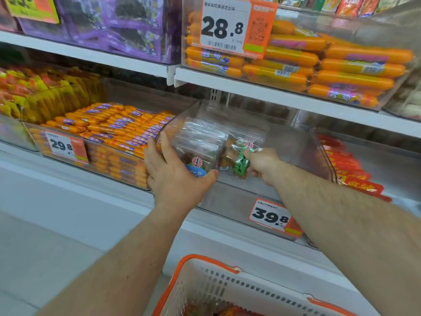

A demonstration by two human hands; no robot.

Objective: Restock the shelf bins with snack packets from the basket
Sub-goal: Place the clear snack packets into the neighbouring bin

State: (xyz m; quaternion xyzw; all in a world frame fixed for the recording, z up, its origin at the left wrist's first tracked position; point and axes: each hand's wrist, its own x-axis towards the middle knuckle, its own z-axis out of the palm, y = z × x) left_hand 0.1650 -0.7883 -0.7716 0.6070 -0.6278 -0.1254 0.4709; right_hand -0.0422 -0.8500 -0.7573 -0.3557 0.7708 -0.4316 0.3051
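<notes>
Restocking approx midway imo: left hand (176, 172) steadies clear-packet stack (198, 142) in clear bin (319, 156); right hand (262, 165) pinches green-label packet (241, 163) at bin's 6 o'clock. Basket (227, 290), my 6, has more.

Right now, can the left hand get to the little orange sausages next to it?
Probably yes. The left hand rests at the clear bin's left corner, right beside the open-topped tray of orange sausages, with nothing between them. It would first have to let go of the stack of clear packets it steadies.
</notes>
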